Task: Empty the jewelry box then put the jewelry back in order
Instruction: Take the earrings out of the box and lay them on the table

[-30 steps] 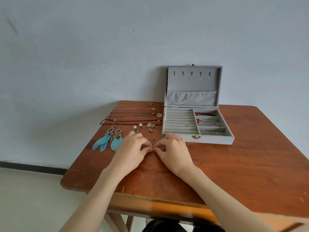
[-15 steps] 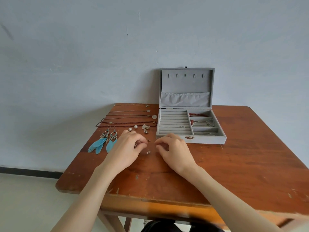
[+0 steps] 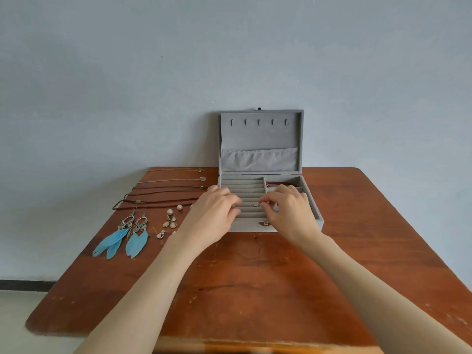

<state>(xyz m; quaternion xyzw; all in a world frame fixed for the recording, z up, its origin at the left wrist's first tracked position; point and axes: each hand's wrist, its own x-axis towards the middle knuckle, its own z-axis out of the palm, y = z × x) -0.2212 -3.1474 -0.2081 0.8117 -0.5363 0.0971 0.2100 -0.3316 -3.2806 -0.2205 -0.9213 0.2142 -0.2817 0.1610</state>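
Observation:
The grey jewelry box (image 3: 260, 134) stands open at the table's back edge, lid upright. Both my hands hover over its ring rows. My left hand (image 3: 214, 215) comes in over the front left corner with its fingers curled down onto the rows. My right hand (image 3: 288, 213) is over the front middle, thumb and fingertips drawn together. Whether either hand holds a tiny piece is hidden by the fingers. A small silver piece (image 3: 255, 205) sits in a row between the fingertips. A red bracelet (image 3: 278, 184) lies in the right compartment.
On the wooden table (image 3: 255, 290), left of the box, lie several necklaces (image 3: 166, 192), two blue feather earrings (image 3: 127, 241), a pearl stud (image 3: 179, 207), gold flower earrings (image 3: 169, 222) and a silver earring (image 3: 161, 235). A wall rises right behind the box.
Both hands have left the table in front of the box and moved up over the ring rows. The view has come closer to the table.

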